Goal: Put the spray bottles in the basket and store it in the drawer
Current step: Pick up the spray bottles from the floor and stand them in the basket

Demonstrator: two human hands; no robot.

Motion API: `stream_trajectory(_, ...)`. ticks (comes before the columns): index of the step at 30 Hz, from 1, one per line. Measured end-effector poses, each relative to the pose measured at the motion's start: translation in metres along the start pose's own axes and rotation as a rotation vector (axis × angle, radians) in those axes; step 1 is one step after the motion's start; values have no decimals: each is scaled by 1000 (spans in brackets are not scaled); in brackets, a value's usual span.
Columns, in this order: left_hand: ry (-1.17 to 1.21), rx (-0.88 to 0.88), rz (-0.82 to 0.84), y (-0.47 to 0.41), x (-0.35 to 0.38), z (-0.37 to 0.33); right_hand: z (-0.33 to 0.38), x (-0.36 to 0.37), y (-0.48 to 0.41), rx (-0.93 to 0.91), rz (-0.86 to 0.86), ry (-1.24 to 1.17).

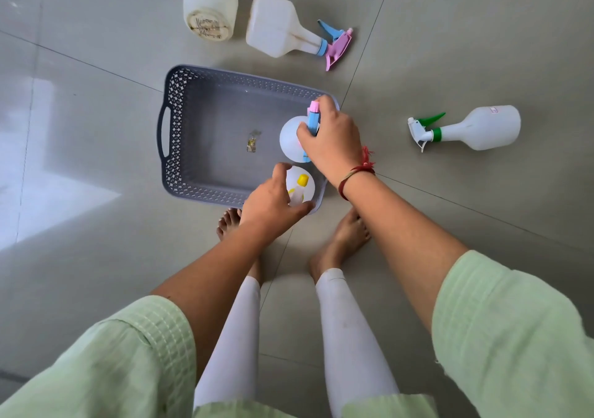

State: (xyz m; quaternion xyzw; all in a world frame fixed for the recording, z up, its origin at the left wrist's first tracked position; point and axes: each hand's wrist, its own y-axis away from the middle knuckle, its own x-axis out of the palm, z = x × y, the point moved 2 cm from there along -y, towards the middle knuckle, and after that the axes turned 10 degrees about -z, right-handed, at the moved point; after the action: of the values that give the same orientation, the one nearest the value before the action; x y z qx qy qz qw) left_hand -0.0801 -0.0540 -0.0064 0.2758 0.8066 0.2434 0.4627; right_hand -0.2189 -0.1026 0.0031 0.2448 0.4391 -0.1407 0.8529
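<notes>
The grey basket [205, 128] sits on the floor by the feet, so both bottles go in upright along its near right side. Right hand [331, 141] grip is wrapped round the pink-and-blue sprayer bottle [291, 141]; left hand [273, 205] grip is closed on the yellow-capped bottle [303, 186].

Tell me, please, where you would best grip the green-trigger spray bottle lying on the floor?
Grip the green-trigger spray bottle at its narrow neck beside the green collar, coming from above. It lies on its side with the nozzle pointing left, so the slim neck probably suits a hand better than the wide body.
</notes>
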Motion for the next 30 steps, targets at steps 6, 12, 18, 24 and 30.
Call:
stream_trajectory(6, 14, 92, -140, 13, -19, 11, 2, 2, 6, 150, -62, -90)
stream_trajectory(12, 19, 196, -359, -3, -68, -5, -21, -28, 7, 282, -218, -132)
stream_trajectory(18, -167, 321, -311, -38, -89, -67, -89, -70, -9, 454, -273, -141)
stream_trajectory(24, -412, 642, -165, -96, -72, -140, -177, -92, -22, 443, -8, 238)
stream_trajectory(30, -466, 653, -85, -143, -28, -178, -239, -76, -42, 340, 209, 448)
